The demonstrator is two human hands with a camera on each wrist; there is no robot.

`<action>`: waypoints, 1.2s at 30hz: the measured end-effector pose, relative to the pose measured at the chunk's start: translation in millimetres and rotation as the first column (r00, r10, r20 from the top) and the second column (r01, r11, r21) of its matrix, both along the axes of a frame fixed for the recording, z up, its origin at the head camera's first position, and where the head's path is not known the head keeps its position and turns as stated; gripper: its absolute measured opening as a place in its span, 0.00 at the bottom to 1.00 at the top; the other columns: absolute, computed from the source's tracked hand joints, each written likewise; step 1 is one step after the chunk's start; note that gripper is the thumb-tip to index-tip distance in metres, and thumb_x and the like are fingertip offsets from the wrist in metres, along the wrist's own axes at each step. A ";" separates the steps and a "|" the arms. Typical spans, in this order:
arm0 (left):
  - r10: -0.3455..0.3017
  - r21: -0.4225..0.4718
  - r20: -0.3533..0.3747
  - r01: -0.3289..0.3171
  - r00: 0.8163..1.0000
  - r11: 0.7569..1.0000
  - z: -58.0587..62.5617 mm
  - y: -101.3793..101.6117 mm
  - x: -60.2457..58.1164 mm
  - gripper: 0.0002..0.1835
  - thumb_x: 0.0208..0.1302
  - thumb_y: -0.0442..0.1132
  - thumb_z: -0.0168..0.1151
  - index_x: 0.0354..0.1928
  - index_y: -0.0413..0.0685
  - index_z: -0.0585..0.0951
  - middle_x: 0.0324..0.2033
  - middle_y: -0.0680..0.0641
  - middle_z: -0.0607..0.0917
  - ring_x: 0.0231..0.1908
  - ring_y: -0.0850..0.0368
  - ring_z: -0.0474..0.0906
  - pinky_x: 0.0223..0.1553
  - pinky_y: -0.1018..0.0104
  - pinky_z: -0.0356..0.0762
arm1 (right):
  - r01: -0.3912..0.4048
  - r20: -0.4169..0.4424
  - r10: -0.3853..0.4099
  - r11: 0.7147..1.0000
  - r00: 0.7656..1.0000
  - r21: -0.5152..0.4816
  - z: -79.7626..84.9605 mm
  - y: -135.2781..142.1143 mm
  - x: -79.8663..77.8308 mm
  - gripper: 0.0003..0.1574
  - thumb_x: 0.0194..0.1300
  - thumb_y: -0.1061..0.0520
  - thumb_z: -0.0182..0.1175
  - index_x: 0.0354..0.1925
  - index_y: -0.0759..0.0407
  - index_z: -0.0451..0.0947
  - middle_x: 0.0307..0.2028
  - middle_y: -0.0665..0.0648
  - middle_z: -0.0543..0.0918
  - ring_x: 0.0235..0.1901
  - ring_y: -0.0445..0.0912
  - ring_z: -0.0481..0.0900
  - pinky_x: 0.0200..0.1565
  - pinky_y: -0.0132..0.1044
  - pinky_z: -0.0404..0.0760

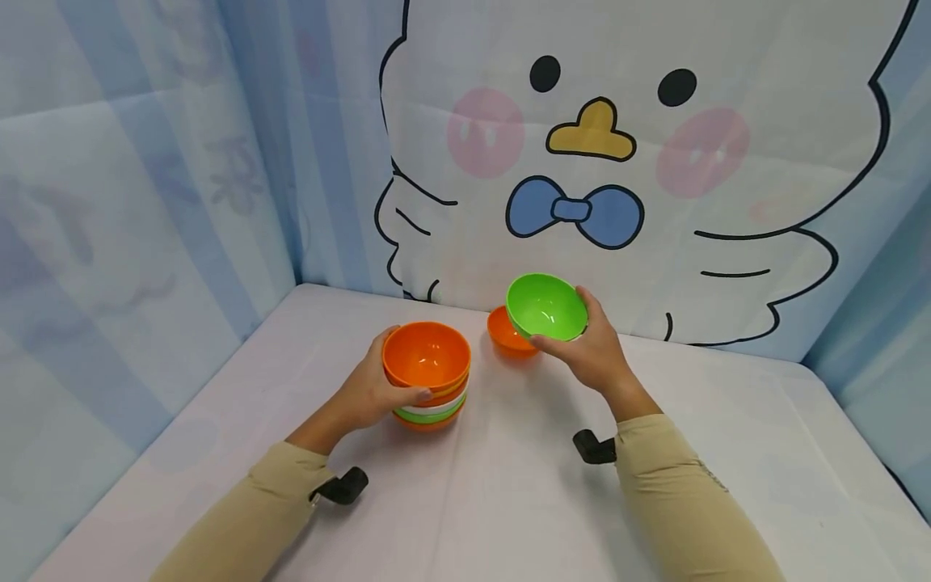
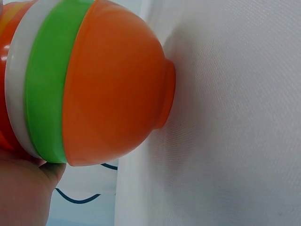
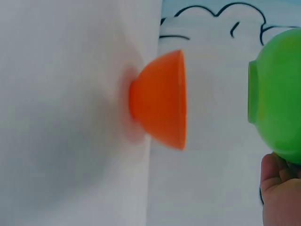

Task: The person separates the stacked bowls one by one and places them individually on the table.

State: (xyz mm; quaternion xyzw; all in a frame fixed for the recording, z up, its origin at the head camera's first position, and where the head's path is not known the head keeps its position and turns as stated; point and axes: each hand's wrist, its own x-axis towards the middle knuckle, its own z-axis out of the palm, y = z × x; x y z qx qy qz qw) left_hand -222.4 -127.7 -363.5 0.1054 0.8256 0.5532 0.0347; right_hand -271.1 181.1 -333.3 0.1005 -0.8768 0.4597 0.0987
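My left hand [image 1: 371, 392] grips a stack of nested bowls [image 1: 425, 364] from its left side, thumb across the front. The top and bottom bowls are orange, with white and green rims showing between. In the left wrist view, the lowest orange bowl [image 2: 117, 89] has its foot at the table surface; whether it touches is hard to tell. With thumb and fingers, my right hand [image 1: 600, 352] holds a green bowl [image 1: 547, 307] by its right side, tilted in the air. Behind and below it, a single orange bowl [image 3: 162, 101] stands upright on the table, partly hidden in the head view.
A white cloth covers the table [image 1: 509, 493]. At its back edge hangs a curtain [image 1: 465, 234] printed with a cartoon bird, and a blue striped curtain [image 1: 145, 202] closes off the left. A black wrist mount [image 1: 345, 487] sticks out beside the left sleeve.
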 end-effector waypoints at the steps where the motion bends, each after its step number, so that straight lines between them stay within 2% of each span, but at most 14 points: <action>1: -0.001 -0.004 0.001 0.001 1.000 1.000 4.1 0.6 2.4 0.56 0.43 0.48 0.72 0.67 0.46 0.43 0.60 0.45 0.61 0.57 0.49 0.61 0.53 0.54 0.65 | 0.010 0.005 -0.010 1.000 1.000 0.005 -2.0 4.1 -1.6 0.69 0.40 0.34 0.67 0.69 0.55 0.40 0.63 0.60 0.56 0.56 0.57 0.61 0.49 0.52 0.70; 3: -0.002 -0.004 -0.001 0.002 1.000 1.000 11.2 1.4 6.9 0.55 0.45 0.44 0.71 0.67 0.44 0.43 0.60 0.43 0.60 0.57 0.48 0.60 0.54 0.53 0.65 | 0.037 0.021 -0.038 0.999 0.999 0.016 -6.1 11.4 -4.1 0.69 0.40 0.33 0.67 0.69 0.55 0.40 0.63 0.60 0.56 0.55 0.57 0.61 0.49 0.53 0.70; 5: -0.004 -0.001 -0.007 0.004 1.000 1.000 13.3 1.1 8.2 0.54 0.46 0.43 0.71 0.67 0.43 0.43 0.61 0.42 0.60 0.57 0.47 0.60 0.54 0.52 0.65 | 0.065 0.039 -0.066 0.998 0.997 0.027 -9.9 18.3 -6.1 0.70 0.40 0.32 0.66 0.69 0.55 0.39 0.63 0.61 0.56 0.55 0.58 0.60 0.49 0.54 0.70; 13: 0.005 0.009 -0.004 -0.005 1.000 1.000 -8.4 -5.0 -5.7 0.59 0.39 0.52 0.73 0.67 0.49 0.43 0.60 0.47 0.61 0.57 0.50 0.61 0.53 0.54 0.65 | 0.180 0.120 -0.186 0.982 0.975 0.054 -25.2 41.1 -11.8 0.72 0.38 0.29 0.65 0.69 0.54 0.37 0.63 0.64 0.55 0.55 0.61 0.59 0.49 0.56 0.69; 17: 0.011 0.007 -0.008 -0.011 1.000 1.000 -11.3 -4.6 -6.0 0.61 0.36 0.56 0.73 0.67 0.49 0.44 0.60 0.47 0.61 0.57 0.50 0.61 0.53 0.54 0.66 | 0.213 0.142 -0.219 0.976 0.965 0.055 -35.7 50.6 -12.4 0.73 0.39 0.30 0.65 0.69 0.56 0.36 0.63 0.66 0.53 0.55 0.62 0.59 0.51 0.56 0.67; 25: 0.008 0.009 -0.010 -0.008 1.000 1.000 -9.5 -3.1 -3.8 0.60 0.37 0.54 0.73 0.67 0.48 0.44 0.60 0.47 0.62 0.56 0.50 0.62 0.52 0.54 0.66 | 0.252 0.178 -0.254 0.967 0.951 0.034 -53.1 60.5 -16.5 0.73 0.39 0.31 0.66 0.69 0.59 0.36 0.64 0.66 0.53 0.56 0.61 0.58 0.52 0.55 0.64; 36: -0.003 0.012 -0.020 0.004 1.000 1.000 -9.9 -3.5 -6.3 0.60 0.37 0.54 0.73 0.67 0.49 0.44 0.59 0.48 0.62 0.56 0.51 0.62 0.53 0.54 0.66 | 0.265 0.197 -0.272 0.962 0.942 0.061 -60.9 62.9 -26.6 0.76 0.38 0.30 0.66 0.68 0.61 0.34 0.64 0.68 0.51 0.57 0.62 0.57 0.55 0.55 0.60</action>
